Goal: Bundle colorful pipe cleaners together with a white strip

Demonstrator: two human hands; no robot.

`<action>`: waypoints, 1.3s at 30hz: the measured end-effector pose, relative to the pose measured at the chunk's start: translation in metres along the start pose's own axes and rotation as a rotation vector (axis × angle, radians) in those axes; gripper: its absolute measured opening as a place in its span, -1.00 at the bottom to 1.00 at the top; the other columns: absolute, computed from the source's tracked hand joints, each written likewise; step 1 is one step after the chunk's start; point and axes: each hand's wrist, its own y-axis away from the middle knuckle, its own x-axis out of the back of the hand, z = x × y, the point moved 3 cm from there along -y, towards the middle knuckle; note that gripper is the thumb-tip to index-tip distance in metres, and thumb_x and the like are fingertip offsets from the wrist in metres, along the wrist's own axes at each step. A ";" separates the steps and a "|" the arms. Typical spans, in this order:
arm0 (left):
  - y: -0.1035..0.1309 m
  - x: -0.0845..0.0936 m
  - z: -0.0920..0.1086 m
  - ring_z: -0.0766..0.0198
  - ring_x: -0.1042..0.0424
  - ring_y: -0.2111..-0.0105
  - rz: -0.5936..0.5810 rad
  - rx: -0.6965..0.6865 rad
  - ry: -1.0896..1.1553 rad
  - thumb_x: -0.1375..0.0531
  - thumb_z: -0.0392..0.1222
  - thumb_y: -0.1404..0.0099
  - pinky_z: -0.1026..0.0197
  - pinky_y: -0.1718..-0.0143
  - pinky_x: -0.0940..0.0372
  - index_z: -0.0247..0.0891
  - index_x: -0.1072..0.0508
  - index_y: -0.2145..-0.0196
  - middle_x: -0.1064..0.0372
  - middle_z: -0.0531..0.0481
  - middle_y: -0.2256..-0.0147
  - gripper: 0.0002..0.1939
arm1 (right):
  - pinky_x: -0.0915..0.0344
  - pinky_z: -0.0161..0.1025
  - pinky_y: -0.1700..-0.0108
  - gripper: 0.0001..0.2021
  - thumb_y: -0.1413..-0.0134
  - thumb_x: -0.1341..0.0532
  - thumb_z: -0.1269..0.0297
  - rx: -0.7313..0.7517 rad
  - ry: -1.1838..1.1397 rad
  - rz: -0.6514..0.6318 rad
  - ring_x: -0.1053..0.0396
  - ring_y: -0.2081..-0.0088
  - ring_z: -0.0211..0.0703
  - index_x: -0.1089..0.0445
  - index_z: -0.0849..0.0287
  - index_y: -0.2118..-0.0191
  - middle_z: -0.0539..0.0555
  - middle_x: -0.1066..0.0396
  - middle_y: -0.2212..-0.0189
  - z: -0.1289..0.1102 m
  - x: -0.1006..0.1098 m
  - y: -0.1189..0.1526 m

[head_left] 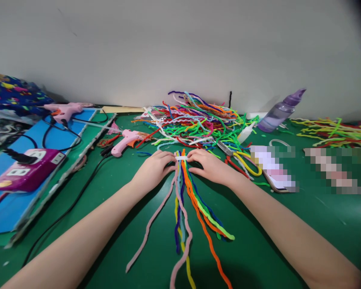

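Note:
A bundle of fuzzy coloured stems [185,200], pink, purple, yellow, light blue, orange and green among them, fans out toward me over the green table. Across its top lies a short white strip [181,158]. My left hand [156,165] pinches the strip's left end beside the pink stems, fingers closed. On the other side my right hand [209,165] has its thumb and fingers closed at the strip's right end, next to the orange stems. The far tips of the bundle stick up a little above the strip, between both hands.
Beyond the hands lies a heap of coloured stems [195,120]. At left are a pink glue gun [128,141], its black cable and a magenta power strip [28,170]. Yellow-handled scissors [248,162], a phone [272,168], a glue bottle [246,132] and a purple bottle [278,114] stand or lie right.

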 end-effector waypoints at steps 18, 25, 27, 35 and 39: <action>-0.002 -0.002 -0.001 0.21 -0.32 0.11 0.058 -0.016 0.044 -0.06 -0.06 -0.31 0.12 0.02 -0.24 -0.23 -0.43 0.17 -0.35 -0.08 0.14 -0.74 | -0.23 -0.14 -0.01 -0.81 -0.14 -0.12 0.29 0.011 -0.017 0.113 -0.25 0.07 -0.11 -0.31 0.20 0.13 0.15 -0.31 0.17 -0.004 -0.005 0.001; -0.003 -0.005 0.000 0.18 -0.31 0.08 0.073 -0.035 0.012 -0.04 -0.07 -0.32 0.09 0.02 -0.24 -0.22 -0.43 0.12 -0.31 -0.12 0.09 -0.71 | -0.24 -0.14 0.00 -0.81 -0.15 -0.12 0.28 0.005 0.006 0.111 -0.24 0.08 -0.11 -0.31 0.19 0.13 0.15 -0.28 0.17 -0.004 -0.007 0.001; -0.004 -0.004 0.001 0.19 -0.31 0.09 0.069 -0.043 0.019 -0.03 -0.06 -0.33 0.09 0.02 -0.24 -0.22 -0.44 0.13 -0.32 -0.11 0.09 -0.71 | -0.25 -0.14 0.00 -0.81 -0.15 -0.11 0.27 0.005 0.015 0.109 -0.24 0.08 -0.10 -0.31 0.20 0.13 0.16 -0.27 0.17 -0.005 -0.007 0.000; -0.003 -0.002 -0.001 0.20 -0.35 0.13 0.058 -0.001 0.044 -0.09 -0.07 -0.29 0.09 0.06 -0.24 -0.23 -0.40 0.15 -0.41 -0.07 0.11 -0.75 | -0.24 -0.09 -0.01 -0.84 -0.15 -0.09 0.31 0.023 0.027 0.110 -0.24 0.05 -0.07 -0.31 0.18 0.15 0.16 -0.30 0.15 -0.009 -0.006 -0.002; -0.003 -0.001 0.000 0.21 -0.34 0.14 0.047 -0.009 0.052 -0.09 -0.09 -0.29 0.11 0.07 -0.24 -0.22 -0.41 0.26 -0.41 -0.05 0.11 -0.81 | -0.25 -0.11 0.01 -0.82 -0.15 -0.10 0.30 0.022 0.022 0.105 -0.24 0.06 -0.07 -0.30 0.20 0.14 0.17 -0.30 0.16 -0.009 -0.005 -0.003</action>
